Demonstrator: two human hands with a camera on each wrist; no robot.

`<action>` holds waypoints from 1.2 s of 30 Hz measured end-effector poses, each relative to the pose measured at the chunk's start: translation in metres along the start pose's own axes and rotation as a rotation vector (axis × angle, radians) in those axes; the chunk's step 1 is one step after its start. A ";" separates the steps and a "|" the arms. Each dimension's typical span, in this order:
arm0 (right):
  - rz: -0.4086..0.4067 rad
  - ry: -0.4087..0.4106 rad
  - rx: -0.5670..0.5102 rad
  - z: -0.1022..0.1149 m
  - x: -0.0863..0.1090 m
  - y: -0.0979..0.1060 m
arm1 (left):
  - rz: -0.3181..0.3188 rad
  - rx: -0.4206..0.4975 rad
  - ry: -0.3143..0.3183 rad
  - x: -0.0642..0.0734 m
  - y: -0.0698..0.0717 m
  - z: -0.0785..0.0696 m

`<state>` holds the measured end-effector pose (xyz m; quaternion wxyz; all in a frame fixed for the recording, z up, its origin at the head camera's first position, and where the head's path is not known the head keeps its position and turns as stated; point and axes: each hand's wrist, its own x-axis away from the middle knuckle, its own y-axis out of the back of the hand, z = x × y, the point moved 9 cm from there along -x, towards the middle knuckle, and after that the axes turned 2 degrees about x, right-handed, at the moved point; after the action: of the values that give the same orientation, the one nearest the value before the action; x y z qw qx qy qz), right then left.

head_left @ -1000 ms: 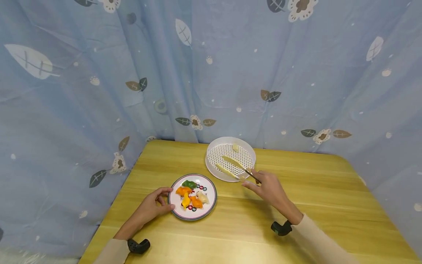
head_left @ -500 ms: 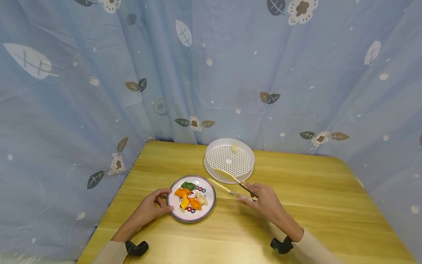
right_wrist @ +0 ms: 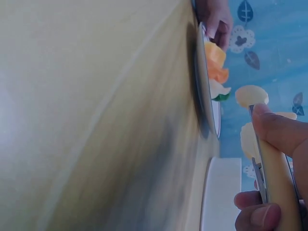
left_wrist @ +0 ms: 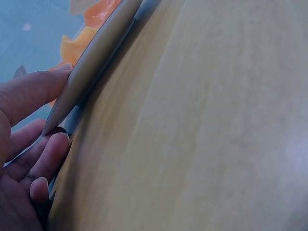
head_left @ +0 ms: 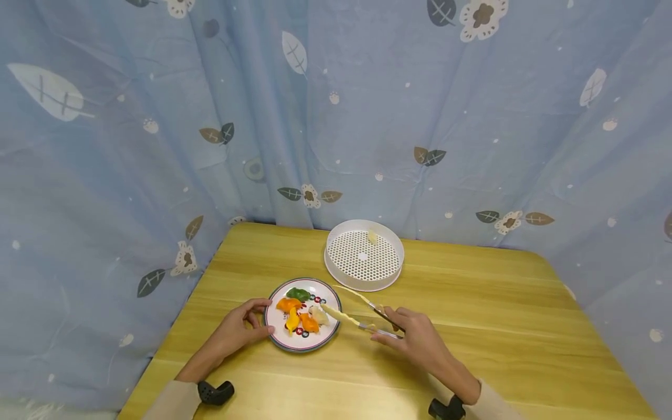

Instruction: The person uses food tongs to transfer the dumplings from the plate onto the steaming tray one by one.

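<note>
At the round plate [head_left: 301, 351], my left hand [head_left: 236, 326] pinches the left rim, thumb on top and fingers beneath, as the left wrist view shows. Toy-like dumplings lie on the plate: a green one [head_left: 298, 294], a yellow one [head_left: 292, 321], two orange ones and a white one [head_left: 317, 315]. My right hand [head_left: 422, 341] grips tongs [head_left: 343, 317] with pale yellow tips spread apart. One tip reaches over the plate beside the white dumpling; the other hovers past the right rim. Nothing shows between the tips.
Behind the plate stands a white round steamer tray [head_left: 362, 283] with a perforated bottom, holding one pale dumpling [head_left: 372, 237] near its back wall. The wooden table [head_left: 472, 315] ends at a blue patterned curtain [head_left: 367, 116].
My right hand has brought the tongs from over the steamer tray toward me and left, to the plate's right side. The left hand stays at the plate's rim.
</note>
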<state>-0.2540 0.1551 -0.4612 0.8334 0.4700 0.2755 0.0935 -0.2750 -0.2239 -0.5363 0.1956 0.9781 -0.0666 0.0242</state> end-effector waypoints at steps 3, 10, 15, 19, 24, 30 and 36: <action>0.003 -0.006 -0.005 0.002 0.004 -0.002 | 0.001 -0.007 -0.010 -0.001 0.000 0.000; -0.013 0.052 0.006 0.010 0.009 -0.008 | -0.003 -0.017 0.003 -0.001 0.001 0.000; -0.015 0.097 0.028 0.017 0.009 -0.009 | -0.006 -0.017 0.009 -0.001 0.001 -0.001; -0.001 0.100 0.053 0.020 0.008 -0.011 | -0.007 -0.014 0.013 -0.001 0.001 -0.001; 0.015 0.104 0.098 0.024 0.005 -0.014 | -0.011 -0.025 0.009 0.000 0.000 -0.002; 0.034 0.111 0.097 0.027 0.003 -0.015 | -0.006 -0.026 0.012 0.001 -0.002 -0.003; 0.043 0.141 0.084 0.031 0.001 -0.015 | -0.010 -0.013 0.015 0.002 -0.002 -0.003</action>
<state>-0.2374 0.1247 -0.4618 0.7891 0.5028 0.3270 0.1327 -0.2732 -0.2214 -0.5344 0.2025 0.9769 -0.0606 0.0304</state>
